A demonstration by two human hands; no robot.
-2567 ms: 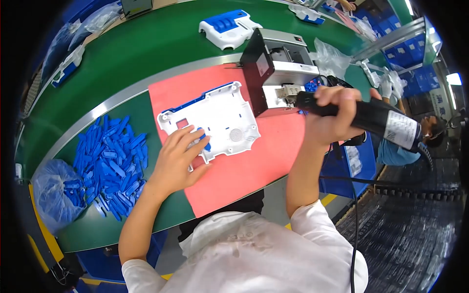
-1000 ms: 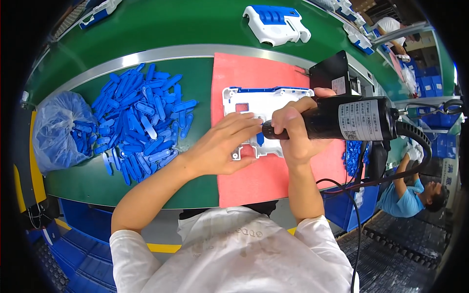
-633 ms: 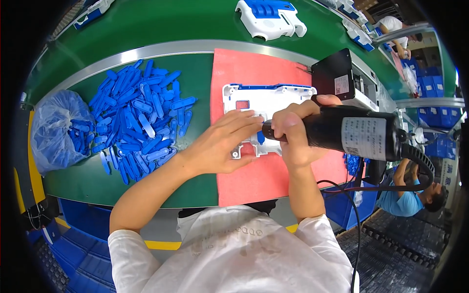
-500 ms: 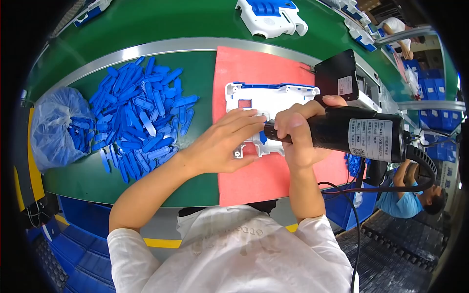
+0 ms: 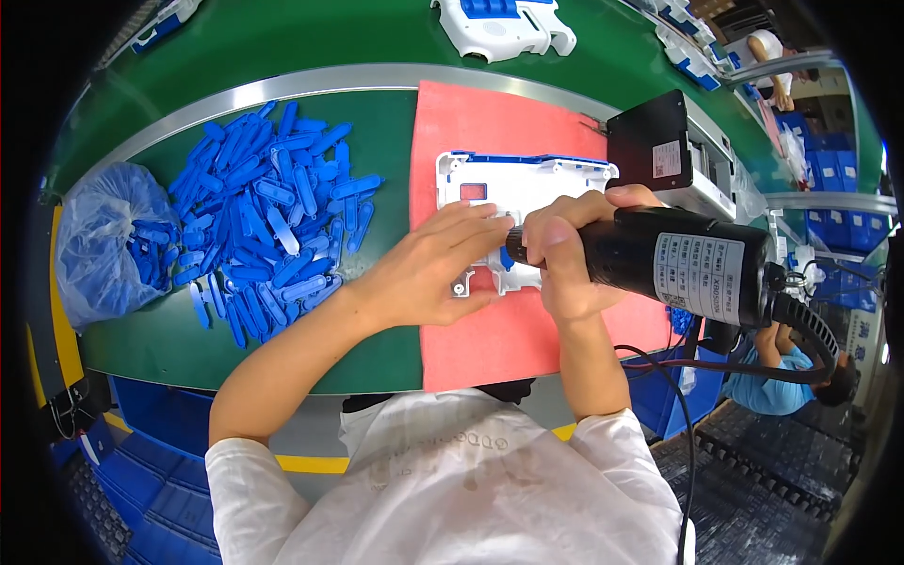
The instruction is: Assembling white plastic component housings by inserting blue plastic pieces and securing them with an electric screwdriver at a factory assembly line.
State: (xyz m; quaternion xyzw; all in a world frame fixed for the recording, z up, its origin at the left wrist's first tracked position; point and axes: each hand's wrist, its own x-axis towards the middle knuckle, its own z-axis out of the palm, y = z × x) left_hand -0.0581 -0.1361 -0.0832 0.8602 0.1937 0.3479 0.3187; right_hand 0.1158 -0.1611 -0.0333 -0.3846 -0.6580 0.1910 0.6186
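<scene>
From where I stand, the white plastic shell (image 5: 539,188) lies on the red mat (image 5: 490,348), mostly toward two o'clock from the left hand (image 5: 433,268), whose fingers rest on it, thumb spread wide. The right hand (image 5: 573,252) wraps a black power tool (image 5: 631,259) — its tip I can't make out — and covers the shell's four-o'clock corner.

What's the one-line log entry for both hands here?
left hand: on white housing | right hand: gripping black corded tool | housing: on pink mat | blue parts: piled left of mat
</scene>
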